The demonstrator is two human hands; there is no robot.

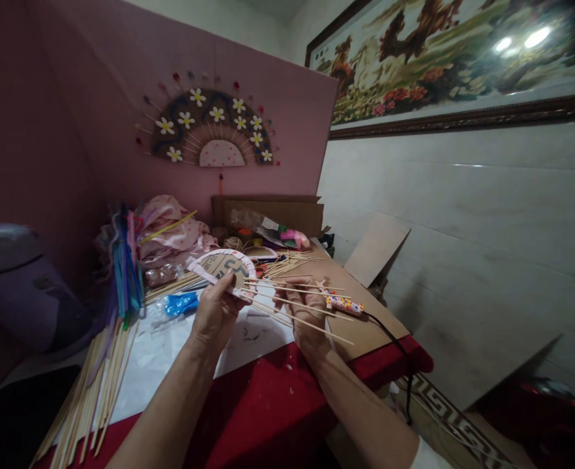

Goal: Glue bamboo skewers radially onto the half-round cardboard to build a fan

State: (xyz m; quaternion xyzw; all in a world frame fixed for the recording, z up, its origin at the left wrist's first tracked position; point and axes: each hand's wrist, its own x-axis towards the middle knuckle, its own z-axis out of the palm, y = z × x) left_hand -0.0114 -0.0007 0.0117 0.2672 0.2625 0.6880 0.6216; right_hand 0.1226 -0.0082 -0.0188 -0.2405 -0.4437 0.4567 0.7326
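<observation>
My left hand (pixel 218 312) pinches a half-round cardboard piece (pixel 223 265) with a white rim, held up above the table. Several thin bamboo sticks (pixel 301 305) fan out to the right from that piece. My right hand (pixel 303 314) is closed around those sticks, its fingers curled under them. Both hands hover over a white sheet (pixel 180 352) lying on the red tablecloth (pixel 272 404).
A bundle of long bamboo sticks (pixel 89 391) lies at the left. A dotted glue gun (pixel 345 303) with a black cord rests on brown cardboard (pixel 366 329) at the right. Pink cloth, blue strips, a box of supplies and a decorated fan (pixel 212 127) on the pink wall stand behind.
</observation>
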